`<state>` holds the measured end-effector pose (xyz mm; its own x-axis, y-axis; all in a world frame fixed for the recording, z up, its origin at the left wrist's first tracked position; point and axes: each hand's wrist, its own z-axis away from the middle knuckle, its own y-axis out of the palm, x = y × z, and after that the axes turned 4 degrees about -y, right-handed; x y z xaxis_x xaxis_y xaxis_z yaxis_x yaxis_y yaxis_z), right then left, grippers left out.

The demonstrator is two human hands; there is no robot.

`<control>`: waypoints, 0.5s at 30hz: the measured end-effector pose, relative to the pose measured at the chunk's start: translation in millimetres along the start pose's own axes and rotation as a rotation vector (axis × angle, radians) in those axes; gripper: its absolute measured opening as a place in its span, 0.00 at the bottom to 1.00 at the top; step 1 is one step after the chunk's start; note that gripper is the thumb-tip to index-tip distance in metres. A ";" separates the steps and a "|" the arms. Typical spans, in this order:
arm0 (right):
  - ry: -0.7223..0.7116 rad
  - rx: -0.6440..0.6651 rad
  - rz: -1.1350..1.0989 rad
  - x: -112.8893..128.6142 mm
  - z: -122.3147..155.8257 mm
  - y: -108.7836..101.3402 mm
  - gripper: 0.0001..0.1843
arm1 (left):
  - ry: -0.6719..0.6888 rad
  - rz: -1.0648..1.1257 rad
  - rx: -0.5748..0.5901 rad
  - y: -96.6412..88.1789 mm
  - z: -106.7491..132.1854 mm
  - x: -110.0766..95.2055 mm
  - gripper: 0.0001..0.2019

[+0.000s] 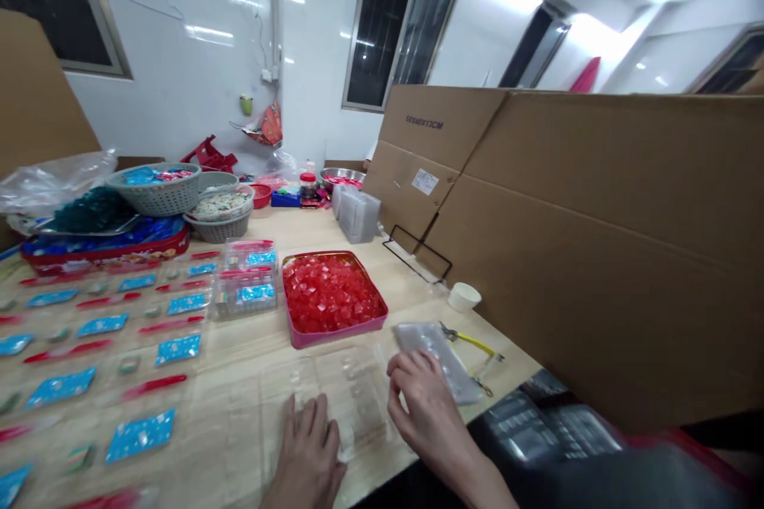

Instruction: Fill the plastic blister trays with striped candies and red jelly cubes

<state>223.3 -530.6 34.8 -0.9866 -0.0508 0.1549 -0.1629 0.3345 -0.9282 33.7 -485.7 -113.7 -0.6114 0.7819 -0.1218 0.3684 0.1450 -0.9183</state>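
Note:
My left hand (307, 445) lies palm down on a clear plastic clamshell case (349, 382) spread on the table, its fingers stretched out. At the right side of that case is my right hand (426, 406), thumb and fingers curled together; what they hold, if anything, is too see-through to make out. Partly behind the right hand rests a stack of clear plastic sleeves (445, 362). Beyond both hands stands a pink-rimmed tin tray (340, 328) heaped with red translucent pieces (331, 294).
Rows of open clear cases with blue packets (140, 435) and red sticks (156, 386) cover the left. Yellow-handled pliers (474, 342) and a small white cup (464, 297) lie right. A cardboard wall (573, 231) borders the table; baskets (158, 195) stand behind.

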 end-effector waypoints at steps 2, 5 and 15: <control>0.020 0.062 0.008 1.3 3.1 22.1 0.09 | -0.012 0.054 0.113 -20.8 -2.9 -0.2 0.19; 0.008 0.098 -0.013 -9.2 8.2 52.4 0.09 | -0.017 0.152 0.247 -45.1 -8.0 0.6 0.22; -0.075 -0.021 -0.282 -19.9 2.2 84.6 0.04 | -0.310 -0.152 -0.030 -19.1 21.8 30.7 0.20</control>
<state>229.1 -503.4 -47.7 -0.9002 -0.2137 0.3795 -0.4313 0.3163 -0.8449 -7.4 -477.8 -108.1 -0.8430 0.5290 -0.0973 0.2743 0.2672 -0.9238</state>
